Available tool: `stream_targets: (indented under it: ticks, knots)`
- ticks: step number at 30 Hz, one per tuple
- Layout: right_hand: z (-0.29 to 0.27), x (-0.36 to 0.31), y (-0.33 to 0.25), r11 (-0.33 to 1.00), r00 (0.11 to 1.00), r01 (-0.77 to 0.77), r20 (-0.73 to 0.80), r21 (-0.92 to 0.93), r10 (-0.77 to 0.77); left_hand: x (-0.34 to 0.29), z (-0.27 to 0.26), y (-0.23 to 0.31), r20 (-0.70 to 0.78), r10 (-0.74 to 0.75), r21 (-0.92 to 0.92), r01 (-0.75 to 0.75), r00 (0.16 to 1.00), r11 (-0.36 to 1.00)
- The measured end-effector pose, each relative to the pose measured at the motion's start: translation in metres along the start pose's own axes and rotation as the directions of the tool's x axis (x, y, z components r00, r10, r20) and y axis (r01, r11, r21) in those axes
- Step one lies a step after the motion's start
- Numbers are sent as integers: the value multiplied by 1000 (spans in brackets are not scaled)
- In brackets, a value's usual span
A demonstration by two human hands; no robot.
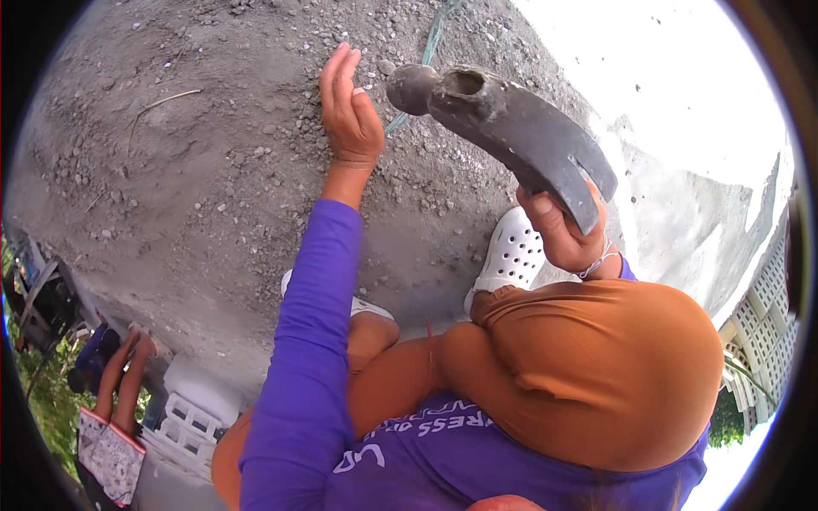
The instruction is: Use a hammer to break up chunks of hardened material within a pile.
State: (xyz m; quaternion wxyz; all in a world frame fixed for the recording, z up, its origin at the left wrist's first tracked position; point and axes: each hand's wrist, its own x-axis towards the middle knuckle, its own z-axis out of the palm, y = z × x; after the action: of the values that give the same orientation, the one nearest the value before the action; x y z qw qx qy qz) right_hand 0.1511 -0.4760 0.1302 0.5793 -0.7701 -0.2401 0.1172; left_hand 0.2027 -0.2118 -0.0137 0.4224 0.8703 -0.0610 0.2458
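Observation:
A dark claw hammer [520,123] is raised close in front of me, its round striking face to the left and its split claw to the right. My right hand [569,228] is closed on it below the claw; the handle is hidden from this angle. An oval hole shows in the top of the hammer head. My left hand [351,115] is held out over the grey gravelly soil [196,145], fingers stretched and nothing visible in them. Between that hand and the hammer runs a thin green cord [435,36], partly covered by the hammer head.
My white clogs [513,247] stand on the soil below my bent knees. Sunlit pale concrete [682,94] lies at right. Pale hollow blocks [192,423] sit at lower left, near another person's legs [119,375]. More patterned blocks [767,294] are stacked at far right.

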Motion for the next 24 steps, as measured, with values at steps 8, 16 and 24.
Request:
stream_targets:
  ticks: [8, 16, 24]
  knots:
    - [30, -26, 71, 918, 923, -377, 39, -124, 384, -5, 4, 3, 52, -17, -14, 18, 999, 1000]
    - [4, -15, 65, 904, 893, -422, -141, 64, 427, -31, 20, 35, 300, -19, 242, -57, 954, 969]
    - [-15, -8, 20, 997, 978, -74, -197, -24, 67, -22, 1, 32, 220, -36, 251, -21, 975, 968]
